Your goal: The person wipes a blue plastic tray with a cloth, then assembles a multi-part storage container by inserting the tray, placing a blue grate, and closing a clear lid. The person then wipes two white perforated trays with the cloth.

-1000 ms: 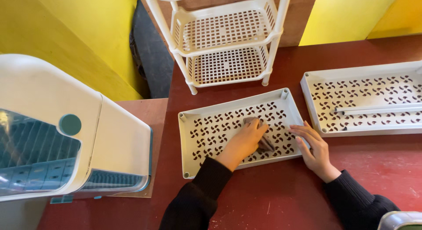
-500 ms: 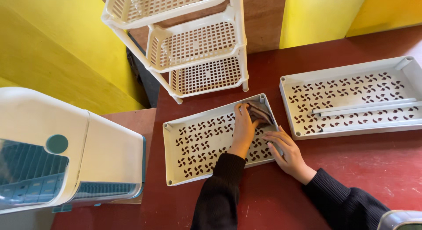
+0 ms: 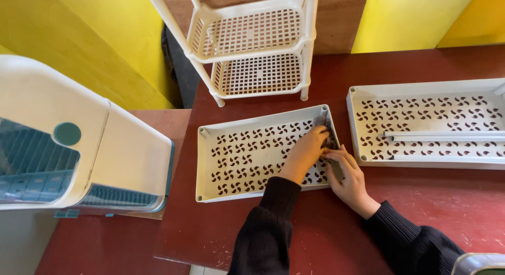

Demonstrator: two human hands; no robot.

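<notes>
A white perforated plastic tray (image 3: 247, 151) lies on the dark red table (image 3: 421, 206). My left hand (image 3: 305, 151) presses a grey cloth (image 3: 325, 125) into the tray's far right corner. Beside it, my right hand (image 3: 350, 177) rests on the tray's right rim, fingers bent against the edge. Both arms wear black sleeves.
A second white perforated tray (image 3: 426, 99) with a white bar in it lies to the right. A white tiered plastic rack (image 3: 258, 43) stands behind. A white and teal plastic unit (image 3: 68, 143) fills the left. Yellow walls stand at the back.
My left hand slid the cloth from the tray's middle to its far right corner. My right hand stayed at the right rim. The view shifted.
</notes>
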